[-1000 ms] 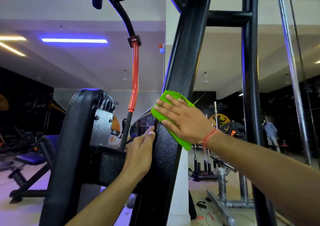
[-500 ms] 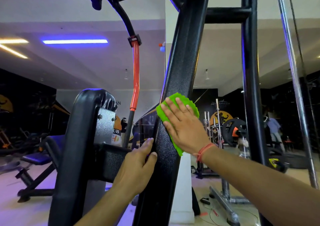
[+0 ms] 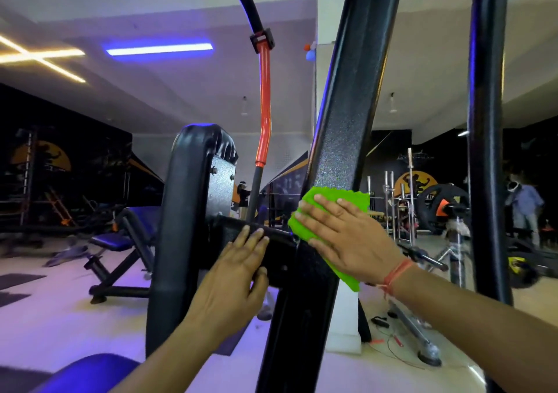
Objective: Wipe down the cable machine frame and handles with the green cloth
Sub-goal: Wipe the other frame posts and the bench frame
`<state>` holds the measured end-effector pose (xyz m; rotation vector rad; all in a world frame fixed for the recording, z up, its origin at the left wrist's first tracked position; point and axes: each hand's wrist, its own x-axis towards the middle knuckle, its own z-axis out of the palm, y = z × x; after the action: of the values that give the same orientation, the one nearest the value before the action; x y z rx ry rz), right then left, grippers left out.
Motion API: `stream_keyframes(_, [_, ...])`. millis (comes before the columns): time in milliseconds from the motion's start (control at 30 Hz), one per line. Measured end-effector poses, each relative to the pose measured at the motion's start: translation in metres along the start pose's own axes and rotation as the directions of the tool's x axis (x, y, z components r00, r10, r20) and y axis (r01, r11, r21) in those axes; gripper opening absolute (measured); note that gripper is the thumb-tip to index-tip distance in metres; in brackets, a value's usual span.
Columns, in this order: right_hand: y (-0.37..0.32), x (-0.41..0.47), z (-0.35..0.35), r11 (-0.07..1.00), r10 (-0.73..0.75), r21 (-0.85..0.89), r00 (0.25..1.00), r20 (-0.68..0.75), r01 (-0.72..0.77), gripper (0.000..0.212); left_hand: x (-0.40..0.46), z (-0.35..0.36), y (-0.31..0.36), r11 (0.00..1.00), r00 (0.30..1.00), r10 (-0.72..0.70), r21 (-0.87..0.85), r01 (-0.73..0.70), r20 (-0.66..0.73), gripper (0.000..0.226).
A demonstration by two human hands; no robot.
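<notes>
The cable machine's slanted black post (image 3: pixel 341 139) runs up the middle of the head view. My right hand (image 3: pixel 347 241) lies flat with spread fingers on the green cloth (image 3: pixel 347 201), pressing it against that post just above the joint with a short black cross bracket (image 3: pixel 277 241). My left hand (image 3: pixel 232 284) rests on this bracket, fingers straight along its top and thumb against its front. Behind it, a red-orange bent handle bar (image 3: pixel 265 106) hangs from a black curved arm.
A tall black padded roller (image 3: pixel 181 211) stands left of the bracket. A second black upright (image 3: pixel 486 151) rises at the right. A blue bench (image 3: pixel 120 238) sits left, a blue seat (image 3: pixel 90 371) below. Weight plates (image 3: pixel 444 208) and a person (image 3: pixel 525 205) are far right.
My right hand has slid the green cloth down the slanted post toward the bracket joint. My left hand moved from the post's edge onto the cross bracket.
</notes>
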<state>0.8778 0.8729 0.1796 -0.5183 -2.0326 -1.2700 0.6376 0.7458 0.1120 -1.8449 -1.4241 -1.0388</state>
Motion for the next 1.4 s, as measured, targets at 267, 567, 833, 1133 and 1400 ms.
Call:
stream_keyframes(267, [-0.078, -0.010, 0.020, 0.996, 0.024, 0.082, 0.999, -0.039, -0.021, 0.056, -0.038, 0.010, -0.003, 0.972, 0.974, -0.225, -0.067, 0.224, -0.005, 0.080])
stream_keyframes(567, [-0.069, -0.025, 0.019, 0.978, -0.186, 0.104, 0.982, 0.023, 0.183, 0.053, -0.049, 0.019, -0.003, 0.941, 0.952, -0.305, -0.152, 0.303, 0.011, 0.078])
stream_keyframes(833, [-0.087, 0.008, 0.022, 0.977, -0.187, 0.116, 0.982, 0.040, 0.181, 0.053, -0.050, 0.016, -0.012, 0.950, 0.958, -0.287, -0.129, 0.284, -0.007, 0.080])
stream_keyframes(1133, [-0.103, 0.025, 0.024, 0.980, -0.168, 0.110, 0.986, 0.001, 0.167, 0.052, -0.047, 0.012, -0.010, 0.935, 0.946, -0.324, -0.148, 0.323, 0.016, 0.080])
stream_keyframes(1400, [-0.044, -0.025, 0.013, 1.000, 0.000, 0.029, 0.999, -0.053, 0.002, 0.053, -0.046, 0.020, 0.006, 0.917, 0.934, -0.357, -0.194, 0.349, -0.003, 0.084])
